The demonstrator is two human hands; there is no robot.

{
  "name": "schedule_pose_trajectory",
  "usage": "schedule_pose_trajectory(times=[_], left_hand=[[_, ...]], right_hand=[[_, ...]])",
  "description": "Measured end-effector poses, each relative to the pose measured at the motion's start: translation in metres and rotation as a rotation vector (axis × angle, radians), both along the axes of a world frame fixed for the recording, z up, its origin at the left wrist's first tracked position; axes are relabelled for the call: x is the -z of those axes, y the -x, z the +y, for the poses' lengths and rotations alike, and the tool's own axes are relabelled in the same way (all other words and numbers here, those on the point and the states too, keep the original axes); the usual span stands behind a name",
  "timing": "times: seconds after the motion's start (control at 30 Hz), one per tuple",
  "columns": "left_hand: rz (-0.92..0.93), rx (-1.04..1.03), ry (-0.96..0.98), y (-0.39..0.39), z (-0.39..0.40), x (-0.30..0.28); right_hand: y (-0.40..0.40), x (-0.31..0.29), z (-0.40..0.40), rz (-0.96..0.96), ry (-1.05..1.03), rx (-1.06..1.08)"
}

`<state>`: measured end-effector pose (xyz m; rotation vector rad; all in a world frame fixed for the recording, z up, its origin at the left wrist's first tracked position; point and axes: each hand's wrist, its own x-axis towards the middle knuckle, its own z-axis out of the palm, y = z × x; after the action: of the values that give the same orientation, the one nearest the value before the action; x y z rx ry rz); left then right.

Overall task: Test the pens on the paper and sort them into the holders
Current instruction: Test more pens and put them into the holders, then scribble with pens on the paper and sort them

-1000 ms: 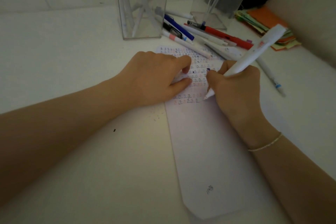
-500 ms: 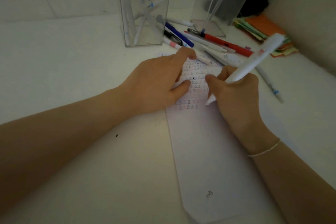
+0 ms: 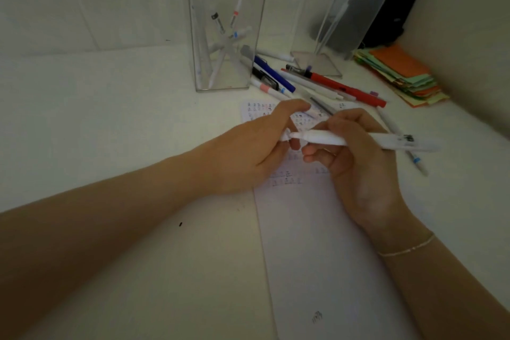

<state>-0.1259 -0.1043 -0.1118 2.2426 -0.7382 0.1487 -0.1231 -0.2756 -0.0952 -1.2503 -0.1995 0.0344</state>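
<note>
Since the earlier frame the white pen (image 3: 345,141) has left the paper (image 3: 311,243) and swung from a steep writing tilt to near level, tip toward 9 o'clock. Right hand (image 3: 356,163): fingers curled round the barrel, lifted above the sheet. Left hand (image 3: 254,152): no longer flat on the paper; fingertips pinch the pen's tip end, whether a cap is there I cannot tell. At 12 o'clock of the hands, loose pens (image 3: 309,83) lie heaped on the tabletop (image 3: 110,119). Clear holder (image 3: 223,36) at 11 o'clock contains several pens; second clear holder (image 3: 328,44) at 1 o'clock.
</note>
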Motion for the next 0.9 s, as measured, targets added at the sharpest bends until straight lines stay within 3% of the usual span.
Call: schedule_pose_trajectory(times=[0.1, 0.17, 0.23, 0.3, 0.37, 0.47, 0.6, 0.7, 0.77, 0.9], left_hand=[[-0.064, 0.064, -0.015, 0.001, -0.002, 0.0], [-0.102, 0.102, -0.006, 0.002, -0.003, 0.0], [-0.136, 0.089, 0.009, 0.002, -0.003, -0.001], [-0.135, 0.031, 0.026, 0.001, -0.001, -0.001], [-0.125, -0.006, 0.043, 0.002, 0.0, -0.003], [-0.119, -0.022, 0.025, 0.003, 0.0, -0.005], [-0.205, -0.113, -0.079, 0.002, 0.001, -0.002], [-0.243, -0.145, -0.099, 0.003, 0.002, -0.004], [-0.25, -0.154, -0.124, 0.003, -0.001, -0.005], [-0.214, -0.28, -0.159, 0.001, -0.003, -0.002]], right_hand=[[0.0, 0.005, -0.002, -0.123, 0.313, 0.032], [0.002, 0.006, -0.002, -0.154, 0.399, 0.013], [0.004, 0.004, -0.002, -0.087, 0.309, -0.088], [0.005, 0.001, -0.001, 0.057, 0.033, -0.152], [0.005, -0.001, 0.0, 0.057, -0.079, -0.025], [0.004, -0.001, 0.001, -0.095, 0.049, 0.152], [0.003, -0.001, 0.003, -0.052, 0.139, 0.024], [0.005, -0.006, 0.003, 0.007, 0.061, -0.076], [0.006, -0.008, 0.002, -0.007, 0.036, 0.05], [0.01, -0.004, 0.01, -0.163, 0.353, 0.262]])
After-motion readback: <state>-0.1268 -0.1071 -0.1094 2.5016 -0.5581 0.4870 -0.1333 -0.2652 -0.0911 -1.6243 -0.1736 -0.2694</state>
